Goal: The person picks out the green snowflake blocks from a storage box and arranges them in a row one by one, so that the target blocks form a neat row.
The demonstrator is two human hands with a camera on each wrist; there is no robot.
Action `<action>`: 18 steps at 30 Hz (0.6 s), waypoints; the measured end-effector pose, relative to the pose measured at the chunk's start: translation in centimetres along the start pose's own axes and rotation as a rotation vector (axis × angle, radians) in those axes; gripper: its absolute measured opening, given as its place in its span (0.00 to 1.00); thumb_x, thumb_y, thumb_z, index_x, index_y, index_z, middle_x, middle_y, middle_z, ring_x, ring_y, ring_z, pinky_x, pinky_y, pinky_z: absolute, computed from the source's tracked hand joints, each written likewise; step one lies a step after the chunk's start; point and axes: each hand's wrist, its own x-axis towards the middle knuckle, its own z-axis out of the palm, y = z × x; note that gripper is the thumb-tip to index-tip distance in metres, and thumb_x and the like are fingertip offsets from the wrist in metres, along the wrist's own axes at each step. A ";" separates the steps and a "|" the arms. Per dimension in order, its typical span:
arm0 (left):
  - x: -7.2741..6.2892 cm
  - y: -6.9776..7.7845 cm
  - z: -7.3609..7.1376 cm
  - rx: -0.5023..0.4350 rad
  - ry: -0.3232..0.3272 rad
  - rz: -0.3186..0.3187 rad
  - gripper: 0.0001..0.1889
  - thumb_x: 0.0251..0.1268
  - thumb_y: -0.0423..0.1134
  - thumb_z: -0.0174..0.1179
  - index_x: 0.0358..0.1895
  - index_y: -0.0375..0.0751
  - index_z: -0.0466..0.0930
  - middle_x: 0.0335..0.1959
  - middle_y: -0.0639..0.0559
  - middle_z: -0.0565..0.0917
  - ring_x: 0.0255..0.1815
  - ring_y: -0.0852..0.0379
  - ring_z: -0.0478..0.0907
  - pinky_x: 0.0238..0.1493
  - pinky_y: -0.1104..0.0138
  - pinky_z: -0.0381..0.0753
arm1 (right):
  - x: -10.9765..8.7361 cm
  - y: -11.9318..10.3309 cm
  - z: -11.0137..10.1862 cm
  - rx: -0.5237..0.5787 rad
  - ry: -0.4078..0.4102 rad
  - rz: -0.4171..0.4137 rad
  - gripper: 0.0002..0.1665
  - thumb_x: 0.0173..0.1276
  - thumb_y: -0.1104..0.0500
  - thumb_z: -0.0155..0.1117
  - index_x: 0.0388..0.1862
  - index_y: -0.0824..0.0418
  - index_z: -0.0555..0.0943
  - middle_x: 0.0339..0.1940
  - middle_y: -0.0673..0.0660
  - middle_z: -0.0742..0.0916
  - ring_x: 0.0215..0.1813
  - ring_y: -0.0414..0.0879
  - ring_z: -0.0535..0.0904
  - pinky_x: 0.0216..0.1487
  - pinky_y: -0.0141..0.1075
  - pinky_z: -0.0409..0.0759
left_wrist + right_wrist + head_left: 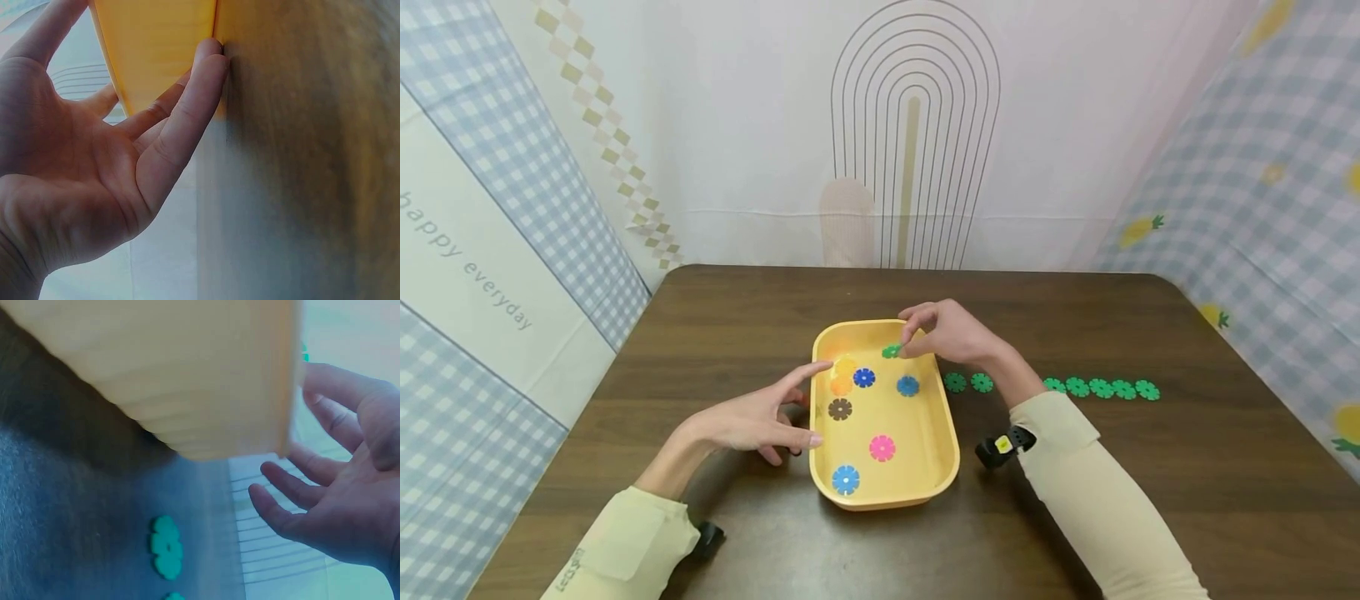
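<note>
A yellow tray (917, 475) stands on the table, holding several notched, flower-shaped plastic discs. My right hand (958, 332) reaches over its far right rim and pinches a green flower disc (891, 352) between thumb and index finger; a sliver of that green disc (305, 352) shows past the rim in the right wrist view. At the left side, my left hand (745, 418) touches the tray with thumb and index finger spread along the rim. Its other fingers (187, 119) extend against the outer wall in the left wrist view.
Inside the tray lie a pink disc (882, 448), a brown disc (840, 409), and blue, yellow and orange ones. Right of it, a row of green discs (1101, 388) runs across the dark wooden table (737, 308), partly hidden by my right forearm. Patterned cloth (760, 125) hangs behind.
</note>
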 end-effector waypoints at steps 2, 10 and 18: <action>0.0 0.0 0.0 0.001 0.001 0.001 0.52 0.69 0.49 0.72 0.85 0.70 0.42 0.76 0.33 0.61 0.42 0.48 0.85 0.42 0.53 0.90 | -0.5 0.1 -0.6 0.076 0.029 0.012 0.06 0.63 0.58 0.80 0.33 0.58 0.89 0.72 0.58 0.82 0.79 0.59 0.70 0.75 0.57 0.75; 0.0 0.0 0.0 0.002 0.003 0.003 0.53 0.69 0.49 0.73 0.85 0.71 0.42 0.78 0.31 0.58 0.41 0.48 0.86 0.42 0.54 0.89 | -2.3 2.4 -2.3 0.260 0.086 0.040 0.10 0.65 0.58 0.80 0.39 0.63 0.89 0.49 0.57 0.91 0.57 0.55 0.85 0.66 0.51 0.82; 0.0 0.0 -0.1 -0.007 -0.007 0.010 0.53 0.69 0.49 0.73 0.85 0.70 0.41 0.79 0.29 0.55 0.43 0.47 0.86 0.42 0.53 0.90 | -3.5 4.3 -3.4 0.335 0.143 0.054 0.09 0.67 0.61 0.77 0.41 0.63 0.87 0.35 0.53 0.91 0.48 0.63 0.86 0.57 0.56 0.86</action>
